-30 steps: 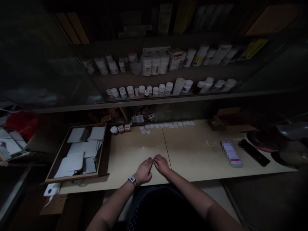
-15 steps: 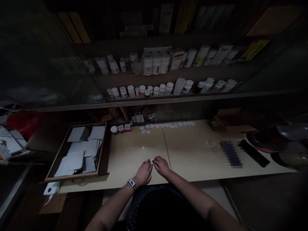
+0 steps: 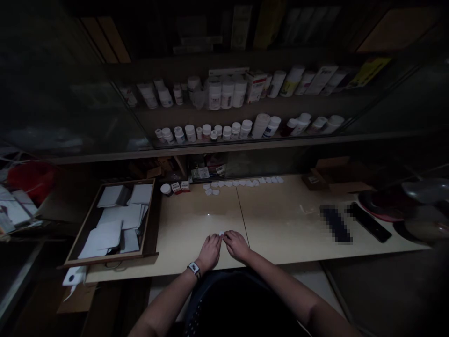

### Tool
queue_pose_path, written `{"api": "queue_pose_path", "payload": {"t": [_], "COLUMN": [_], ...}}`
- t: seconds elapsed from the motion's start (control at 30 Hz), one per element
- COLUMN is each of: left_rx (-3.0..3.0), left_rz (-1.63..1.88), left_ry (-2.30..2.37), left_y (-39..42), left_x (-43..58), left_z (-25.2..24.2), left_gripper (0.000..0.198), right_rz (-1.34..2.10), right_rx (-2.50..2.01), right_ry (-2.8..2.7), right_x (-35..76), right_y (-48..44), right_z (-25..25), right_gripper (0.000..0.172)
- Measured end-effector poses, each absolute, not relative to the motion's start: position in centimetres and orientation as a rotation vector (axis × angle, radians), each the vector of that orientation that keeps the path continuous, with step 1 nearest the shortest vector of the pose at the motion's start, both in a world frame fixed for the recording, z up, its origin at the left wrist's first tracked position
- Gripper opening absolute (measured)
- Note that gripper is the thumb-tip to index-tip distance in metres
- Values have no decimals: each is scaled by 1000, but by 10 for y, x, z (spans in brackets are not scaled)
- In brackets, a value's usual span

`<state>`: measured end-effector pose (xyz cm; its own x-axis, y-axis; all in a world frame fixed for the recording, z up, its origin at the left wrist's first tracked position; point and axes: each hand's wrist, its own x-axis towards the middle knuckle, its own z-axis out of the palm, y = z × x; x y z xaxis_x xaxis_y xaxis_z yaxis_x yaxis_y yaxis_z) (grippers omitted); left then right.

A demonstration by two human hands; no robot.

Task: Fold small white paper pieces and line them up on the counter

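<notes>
A small white folded paper (image 3: 221, 233) lies between my fingertips, low on the pale tabletop. My left hand (image 3: 209, 252), with a watch on its wrist, has its fingers closed on the paper's left side. From the right, my right hand (image 3: 236, 244) pinches the same piece. Most of the paper is covered by the fingers, so its full shape is hidden. Toward the back edge, several small folded white paper packets (image 3: 249, 183) lie in a row, with a few more in front of its left end.
An open drawer (image 3: 149, 222) holding stacked white paper sheets (image 3: 119, 217) rests at the left. A white jar (image 3: 166, 189) and small boxes (image 3: 184, 186) stand beyond it. At right are a black phone (image 3: 372, 224) and a cardboard box (image 3: 333, 175). Shelves of bottles (image 3: 228, 93) rise behind.
My fingertips have shifted slightly on the small paper, and my right hand has moved a little lower. The packets at the back have stayed put.
</notes>
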<state>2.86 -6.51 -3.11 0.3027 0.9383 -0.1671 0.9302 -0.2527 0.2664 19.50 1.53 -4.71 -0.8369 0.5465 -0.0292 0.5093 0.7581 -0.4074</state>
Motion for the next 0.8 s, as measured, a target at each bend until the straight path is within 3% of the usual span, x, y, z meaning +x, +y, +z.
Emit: {"api": "queue_pose_path", "payload": {"t": [0.57, 0.8], "left_rx": [2400, 2352], "left_rz": [-38, 2], "left_ry": [1672, 1700], "left_y": [-59, -59], "left_x": [32, 35], "left_z": [-35, -32], "left_gripper": [33, 35], "right_rz": [442, 512], "right_rx": [-979, -924], "right_ry": [-2971, -2962], "right_x": [189, 210], "right_y": [25, 22], "right_z": [-38, -43], "right_gripper": [40, 47]}}
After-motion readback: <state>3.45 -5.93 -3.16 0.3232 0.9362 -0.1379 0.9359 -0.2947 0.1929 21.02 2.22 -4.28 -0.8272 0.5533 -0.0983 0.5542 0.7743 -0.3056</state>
